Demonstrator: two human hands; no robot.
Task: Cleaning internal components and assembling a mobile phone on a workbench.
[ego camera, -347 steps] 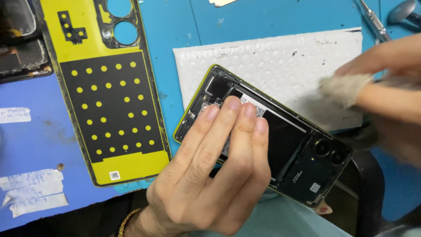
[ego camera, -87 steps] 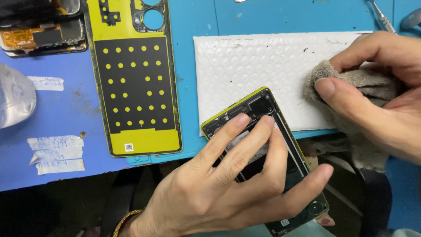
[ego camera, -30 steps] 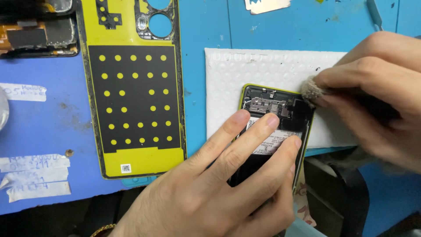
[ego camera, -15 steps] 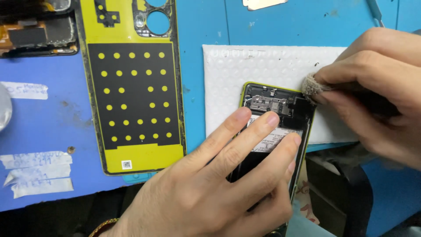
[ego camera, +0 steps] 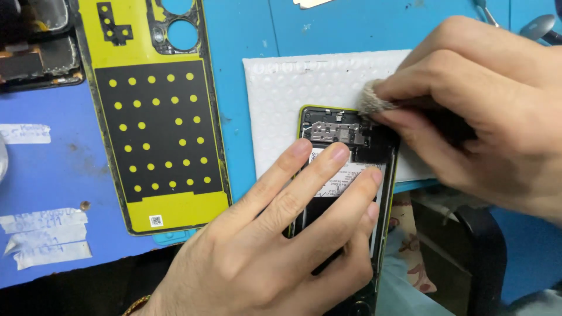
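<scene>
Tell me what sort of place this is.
Most likely a phone repair bench. An opened phone lies on a white padded sheet under the left hand, while the right hand rubs its top edge with a small cloth. A removed yellow back cover lies on the blue mat.

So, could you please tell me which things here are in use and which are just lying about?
In use: left hand, open phone, right hand, cloth, white pad.
Lying about: yellow back cover, tape strips, dark part.
</scene>
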